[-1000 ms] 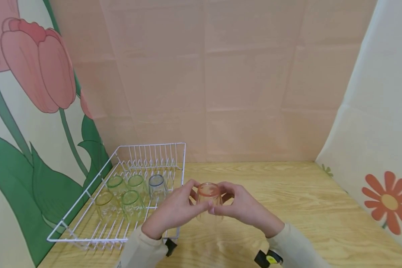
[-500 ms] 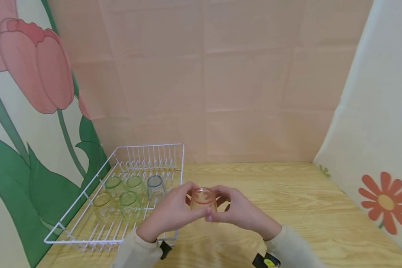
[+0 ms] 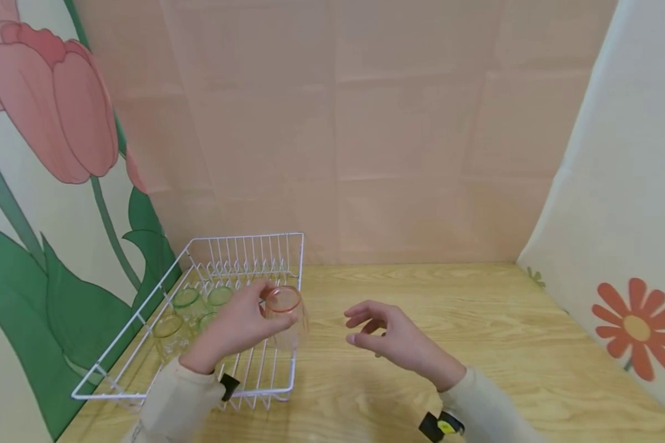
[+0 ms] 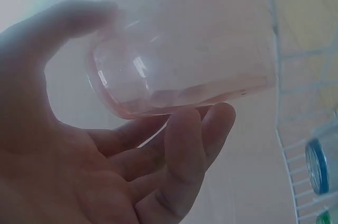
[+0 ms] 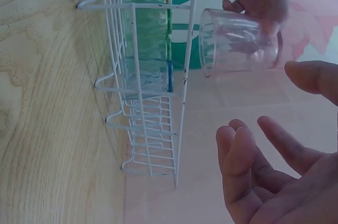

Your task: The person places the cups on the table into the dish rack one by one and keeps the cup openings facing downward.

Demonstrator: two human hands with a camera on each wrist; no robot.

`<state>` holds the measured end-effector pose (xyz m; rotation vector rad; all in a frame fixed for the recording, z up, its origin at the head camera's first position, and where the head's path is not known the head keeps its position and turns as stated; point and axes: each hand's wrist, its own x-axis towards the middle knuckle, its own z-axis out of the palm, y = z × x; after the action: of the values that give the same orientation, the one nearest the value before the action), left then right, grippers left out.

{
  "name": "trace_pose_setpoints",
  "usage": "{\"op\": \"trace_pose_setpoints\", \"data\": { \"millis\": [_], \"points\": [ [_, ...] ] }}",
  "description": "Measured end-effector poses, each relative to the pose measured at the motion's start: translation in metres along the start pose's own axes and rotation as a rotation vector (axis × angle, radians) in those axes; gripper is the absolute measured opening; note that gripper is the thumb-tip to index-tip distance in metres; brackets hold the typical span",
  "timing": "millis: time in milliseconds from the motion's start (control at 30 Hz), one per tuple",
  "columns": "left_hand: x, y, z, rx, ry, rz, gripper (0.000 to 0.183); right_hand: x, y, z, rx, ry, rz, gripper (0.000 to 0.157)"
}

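Note:
A clear glass (image 3: 284,317) with a pinkish-red tint at its upper end is gripped by my left hand (image 3: 242,321), thumb on one side and fingers on the other. In the head view it overlaps the right side of the white wire dish rack (image 3: 292,375); the right wrist view shows the glass (image 5: 237,42) above the rack's top wire. My right hand (image 3: 401,344) is off to the right over the table, fingers loosely bent with nothing between them. Behind my left hand stand green-tinted glasses (image 3: 187,300) and a yellow-tinted glass (image 3: 169,335) in the rack.
A blue-tinted glass (image 5: 150,74) also stands in the rack, hidden behind my left hand in the head view. The wooden table (image 3: 449,295) runs to a pink cloth backdrop (image 3: 399,141). Flower-printed cloths (image 3: 648,246) close off both sides.
Both hands held the glass in front of me. My right hand has let go and stays at the right, while my left hand has carried the glass leftward to the rack's right side.

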<state>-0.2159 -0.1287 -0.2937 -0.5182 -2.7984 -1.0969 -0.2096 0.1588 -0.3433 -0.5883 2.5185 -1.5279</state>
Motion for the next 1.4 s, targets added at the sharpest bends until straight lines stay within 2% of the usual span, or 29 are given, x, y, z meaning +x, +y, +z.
{"op": "trace_pose_setpoints", "data": {
  "millis": [200,333,500,700,767,1000,1200,1400],
  "points": [
    [0.003,-0.012,-0.017,0.081,-0.048,-0.084,0.061,0.001,0.0,-0.001,0.011,0.006,-0.001,0.036],
    [0.007,-0.021,-0.023,0.132,-0.082,-0.12,0.057,0.001,0.002,-0.001,0.014,0.005,0.005,0.036],
    [0.014,-0.034,-0.023,0.137,-0.139,-0.204,0.049,0.002,0.003,-0.001,0.011,-0.001,0.011,0.036],
    [0.019,-0.049,-0.014,0.126,-0.179,-0.287,0.04,0.002,0.006,0.002,0.018,-0.014,0.012,0.033],
    [0.019,-0.053,-0.01,0.156,-0.191,-0.293,0.039,0.002,0.008,0.004,0.017,-0.018,0.01,0.032],
    [0.023,-0.059,-0.002,0.311,-0.195,-0.239,0.049,0.002,0.012,0.006,0.012,-0.028,0.009,0.031],
    [0.023,-0.061,0.003,0.344,-0.214,-0.244,0.05,0.001,0.011,0.007,0.02,-0.031,0.027,0.031],
    [0.022,-0.063,0.004,0.344,-0.208,-0.261,0.04,0.0,0.012,0.008,0.016,-0.04,0.026,0.03]
  ]
}}
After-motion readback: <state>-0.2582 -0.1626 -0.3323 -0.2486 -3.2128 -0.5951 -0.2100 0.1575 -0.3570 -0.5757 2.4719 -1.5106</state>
